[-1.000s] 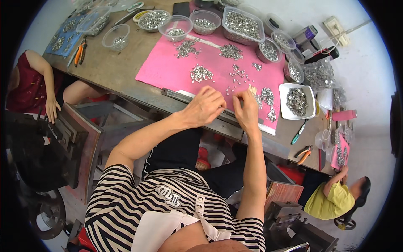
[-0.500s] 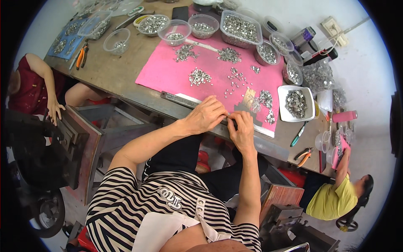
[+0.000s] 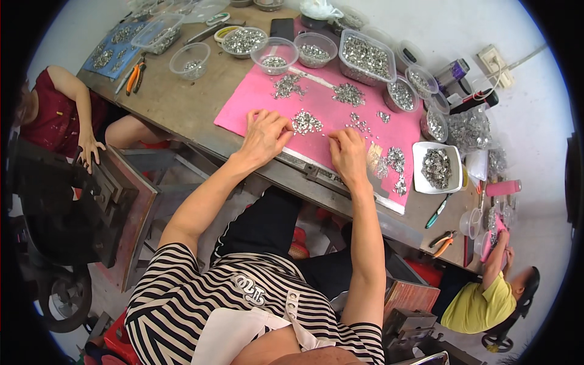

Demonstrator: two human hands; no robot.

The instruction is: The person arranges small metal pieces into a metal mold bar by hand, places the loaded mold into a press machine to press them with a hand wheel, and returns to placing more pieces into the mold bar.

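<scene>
My left hand (image 3: 266, 137) is over the near edge of the pink cloth (image 3: 243, 100). Its fingers are bent together, their tips at the left side of a heap of small shiny metal pieces (image 3: 307, 122). To the right of that heap, my right hand (image 3: 349, 154) rests low on the cloth with thumb and forefinger drawn together, close to a few loose pieces. Whatever either hand pinches is too small to make out. A grey metal bar (image 3: 292, 160) runs along the bench's near edge, below my hands.
Clear tubs of metal pieces (image 3: 366, 56) line the back. At the right are a white square bowl (image 3: 433, 168), green-handled pliers (image 3: 438, 210) and orange-handled pliers (image 3: 443, 243). A person in dark red (image 3: 58, 112) sits at the left, another in yellow (image 3: 480, 304) at the right.
My hands have come apart from where they met at the bench edge. Both have moved forward onto the cloth, the left one farther to the left. The view has shifted slightly.
</scene>
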